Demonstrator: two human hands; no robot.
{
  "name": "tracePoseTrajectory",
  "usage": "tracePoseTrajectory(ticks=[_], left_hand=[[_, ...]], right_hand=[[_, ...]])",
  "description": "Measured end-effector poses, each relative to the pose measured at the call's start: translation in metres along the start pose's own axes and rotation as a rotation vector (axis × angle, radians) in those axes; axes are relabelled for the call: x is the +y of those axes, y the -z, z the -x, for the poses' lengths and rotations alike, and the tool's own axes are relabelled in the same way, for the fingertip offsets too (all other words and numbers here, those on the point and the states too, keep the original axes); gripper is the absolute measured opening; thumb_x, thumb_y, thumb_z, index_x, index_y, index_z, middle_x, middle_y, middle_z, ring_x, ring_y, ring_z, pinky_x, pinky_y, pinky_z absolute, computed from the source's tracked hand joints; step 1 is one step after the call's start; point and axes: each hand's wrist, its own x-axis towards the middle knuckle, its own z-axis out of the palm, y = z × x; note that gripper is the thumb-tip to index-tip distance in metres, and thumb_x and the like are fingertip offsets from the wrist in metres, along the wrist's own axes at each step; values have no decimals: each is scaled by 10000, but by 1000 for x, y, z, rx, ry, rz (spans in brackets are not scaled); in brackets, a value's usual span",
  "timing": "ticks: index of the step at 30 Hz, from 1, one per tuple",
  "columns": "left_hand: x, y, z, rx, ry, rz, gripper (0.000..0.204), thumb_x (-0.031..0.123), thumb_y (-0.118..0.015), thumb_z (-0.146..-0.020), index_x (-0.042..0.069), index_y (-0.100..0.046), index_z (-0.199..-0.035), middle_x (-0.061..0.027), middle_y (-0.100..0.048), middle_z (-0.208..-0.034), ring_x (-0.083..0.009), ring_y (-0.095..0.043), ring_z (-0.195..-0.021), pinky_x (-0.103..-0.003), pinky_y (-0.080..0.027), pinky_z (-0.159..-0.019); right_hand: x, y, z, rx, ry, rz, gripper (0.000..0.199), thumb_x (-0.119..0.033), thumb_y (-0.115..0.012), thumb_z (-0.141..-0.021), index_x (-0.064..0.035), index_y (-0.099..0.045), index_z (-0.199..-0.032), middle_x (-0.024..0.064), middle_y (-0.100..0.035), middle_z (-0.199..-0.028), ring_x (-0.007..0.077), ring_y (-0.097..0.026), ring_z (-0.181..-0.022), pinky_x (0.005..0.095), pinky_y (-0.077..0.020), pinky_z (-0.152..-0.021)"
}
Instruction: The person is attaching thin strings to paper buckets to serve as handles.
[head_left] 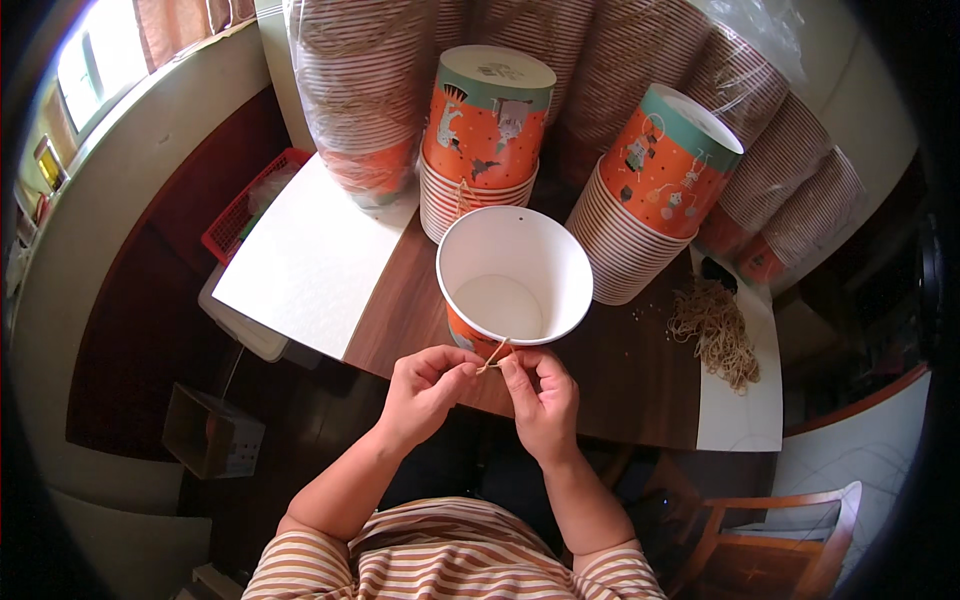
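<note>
A paper bucket (515,255), white inside and orange outside, stands upright at the middle of the table. One small hole shows at its far rim. A thin tan string (499,350) hangs over the near rim. My left hand (428,395) is closed in a pinch on the string, just in front of the bucket. Close beside it, my right hand (542,400) pinches the same string between thumb and forefinger. The fingertips of both hands nearly meet below the rim and cover the near side of the bucket.
Behind the bucket stand two upturned bucket stacks (490,130) (660,170). Plastic-wrapped stacks (355,90) line the back. A loose string bundle (718,335) lies at the table's right. A red basket (255,200), an open box (212,430) and a wooden chair (770,550) stand around the table (620,380).
</note>
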Motion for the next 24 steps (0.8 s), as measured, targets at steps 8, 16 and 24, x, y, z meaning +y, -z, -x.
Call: tracePoseTrajectory(ticks=[8,16,24], left_hand=[[-7,0,2,-18,-42,-102,119,80,-596,-879,-36,-619,-890,9,-605,-750,-33,-524,-688,-180,-436,-621],[-10,-2,5,-41,-58,-167,111,75,-592,-871,-35,-610,-870,12,-612,-755,-27,-520,-685,-182,-441,-627],[-25,-6,9,-8,9,-34,156,124,-603,-894,-28,-628,-916,7,-603,-752,-34,-498,-643,-179,-395,-557]], right_hand=[[-2,-1,0,4,-7,-19,160,-149,-632,-877,10,-620,-881,28,-631,-790,74,-543,-719,230,-458,-673],[1,-10,2,127,170,235,120,-109,-620,-870,7,-596,-852,61,-607,-793,110,-559,-673,253,-464,-614],[20,-7,-1,132,37,-5,123,-128,-615,-883,-6,-600,-888,15,-599,-769,76,-517,-670,221,-440,-621]])
